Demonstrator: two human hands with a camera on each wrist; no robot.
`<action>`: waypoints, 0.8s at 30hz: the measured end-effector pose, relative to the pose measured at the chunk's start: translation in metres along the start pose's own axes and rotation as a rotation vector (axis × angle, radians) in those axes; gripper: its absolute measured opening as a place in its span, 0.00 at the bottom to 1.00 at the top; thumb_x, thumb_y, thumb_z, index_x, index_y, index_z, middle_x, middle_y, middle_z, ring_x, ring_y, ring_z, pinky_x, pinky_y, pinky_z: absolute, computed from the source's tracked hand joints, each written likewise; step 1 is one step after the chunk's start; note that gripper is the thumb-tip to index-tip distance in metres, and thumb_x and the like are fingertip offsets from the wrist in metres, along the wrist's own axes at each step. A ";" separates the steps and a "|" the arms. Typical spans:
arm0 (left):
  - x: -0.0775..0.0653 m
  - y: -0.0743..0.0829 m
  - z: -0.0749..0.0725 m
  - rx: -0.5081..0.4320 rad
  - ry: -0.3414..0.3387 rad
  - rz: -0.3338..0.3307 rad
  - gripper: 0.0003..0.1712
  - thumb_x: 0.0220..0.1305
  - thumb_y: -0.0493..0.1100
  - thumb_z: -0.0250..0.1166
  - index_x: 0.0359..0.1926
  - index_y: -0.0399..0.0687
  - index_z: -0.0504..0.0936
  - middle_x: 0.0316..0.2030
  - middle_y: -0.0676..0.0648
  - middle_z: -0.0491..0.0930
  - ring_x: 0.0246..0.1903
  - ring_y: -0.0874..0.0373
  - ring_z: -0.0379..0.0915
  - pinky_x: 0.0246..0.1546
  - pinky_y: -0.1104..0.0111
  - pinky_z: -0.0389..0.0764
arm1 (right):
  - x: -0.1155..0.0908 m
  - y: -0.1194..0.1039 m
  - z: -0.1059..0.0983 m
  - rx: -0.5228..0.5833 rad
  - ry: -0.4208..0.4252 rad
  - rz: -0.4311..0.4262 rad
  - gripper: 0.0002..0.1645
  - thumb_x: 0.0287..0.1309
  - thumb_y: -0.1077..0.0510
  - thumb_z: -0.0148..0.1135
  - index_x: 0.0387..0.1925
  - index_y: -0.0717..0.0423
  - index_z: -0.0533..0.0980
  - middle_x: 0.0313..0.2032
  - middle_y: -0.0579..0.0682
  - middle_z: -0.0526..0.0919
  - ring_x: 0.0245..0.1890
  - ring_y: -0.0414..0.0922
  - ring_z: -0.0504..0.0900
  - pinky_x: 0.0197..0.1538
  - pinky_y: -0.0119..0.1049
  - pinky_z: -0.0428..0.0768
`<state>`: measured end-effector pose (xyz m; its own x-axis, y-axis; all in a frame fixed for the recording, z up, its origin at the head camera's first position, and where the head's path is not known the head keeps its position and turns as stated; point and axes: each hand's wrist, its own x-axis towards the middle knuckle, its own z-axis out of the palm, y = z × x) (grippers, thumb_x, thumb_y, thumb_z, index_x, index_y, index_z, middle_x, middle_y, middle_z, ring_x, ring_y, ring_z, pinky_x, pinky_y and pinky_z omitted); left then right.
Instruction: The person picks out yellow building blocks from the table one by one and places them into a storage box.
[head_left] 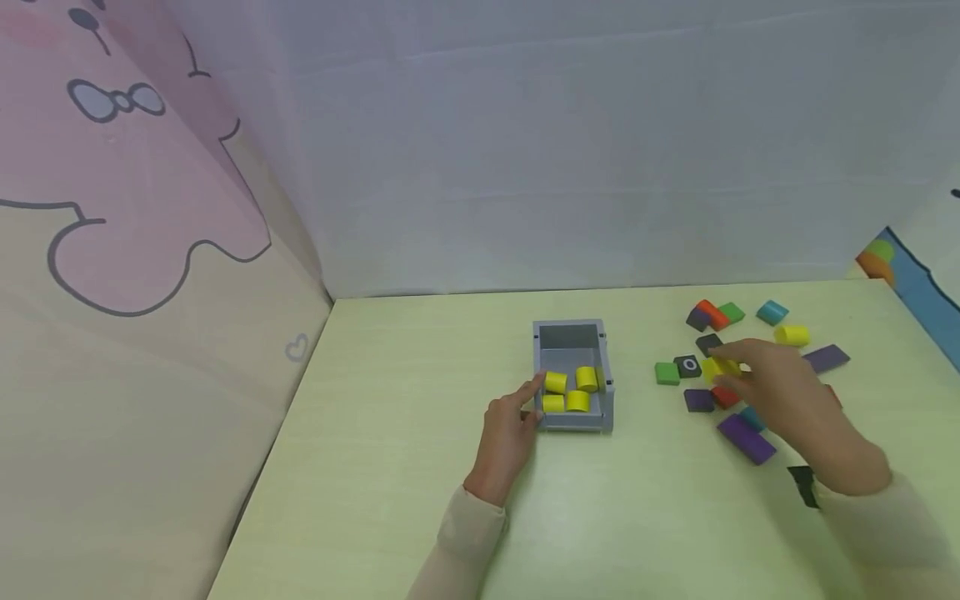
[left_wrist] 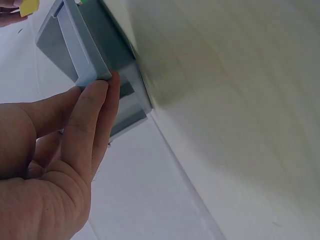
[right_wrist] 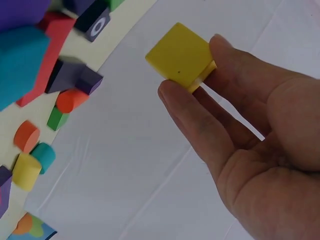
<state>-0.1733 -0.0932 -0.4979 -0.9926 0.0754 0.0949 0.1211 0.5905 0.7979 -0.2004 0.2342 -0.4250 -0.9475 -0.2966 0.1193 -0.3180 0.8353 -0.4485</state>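
Observation:
My left hand (head_left: 504,437) holds the near left corner of a small grey plastic box (head_left: 568,358). In the left wrist view its thumb and fingers pinch the rim of the box (left_wrist: 89,57). Several yellow blocks (head_left: 587,378) with rounded sides lie in the near half of the box. To the right, my right hand (head_left: 798,404) pinches another yellow block (right_wrist: 177,55) between thumb and fingertips. The right wrist view shows this block raised above the loose blocks, one flat face towards the camera.
Around the right hand lie loose blocks: a green block (head_left: 667,373), a dark block with a white ring (head_left: 687,366), a long purple block (head_left: 746,439), a teal block (head_left: 772,312) and a yellow block (head_left: 792,335). A white cloth (head_left: 600,167) hangs behind the table.

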 end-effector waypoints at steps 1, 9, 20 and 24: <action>0.000 0.000 0.000 -0.001 -0.001 0.001 0.35 0.55 0.30 0.62 0.61 0.61 0.68 0.56 0.49 0.70 0.26 0.68 0.73 0.26 0.70 0.75 | 0.001 -0.002 0.001 0.003 0.005 -0.015 0.24 0.45 0.64 0.68 0.47 0.63 0.75 0.43 0.65 0.78 0.38 0.57 0.76 0.38 0.55 0.77; 0.000 0.001 -0.001 -0.002 -0.005 -0.008 0.34 0.55 0.30 0.62 0.61 0.61 0.68 0.56 0.49 0.70 0.21 0.67 0.72 0.21 0.71 0.72 | 0.017 -0.023 0.014 0.007 0.045 -0.131 0.23 0.44 0.65 0.69 0.46 0.61 0.76 0.42 0.60 0.80 0.39 0.55 0.77 0.38 0.53 0.77; -0.001 -0.001 -0.001 -0.004 0.003 0.011 0.35 0.54 0.29 0.63 0.61 0.61 0.68 0.56 0.50 0.70 0.25 0.67 0.74 0.23 0.71 0.73 | 0.038 -0.068 0.031 0.050 0.057 -0.170 0.26 0.45 0.64 0.68 0.50 0.57 0.75 0.47 0.56 0.78 0.45 0.52 0.75 0.43 0.50 0.77; -0.001 -0.001 0.000 -0.015 0.000 0.018 0.35 0.54 0.29 0.63 0.61 0.59 0.68 0.56 0.50 0.70 0.30 0.66 0.75 0.26 0.70 0.75 | 0.046 -0.077 0.040 0.074 0.065 -0.217 0.25 0.45 0.64 0.68 0.50 0.56 0.75 0.47 0.55 0.78 0.43 0.50 0.76 0.42 0.49 0.78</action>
<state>-0.1727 -0.0937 -0.4986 -0.9903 0.0857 0.1096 0.1390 0.5767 0.8050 -0.2177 0.1376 -0.4198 -0.8583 -0.4329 0.2757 -0.5132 0.7182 -0.4699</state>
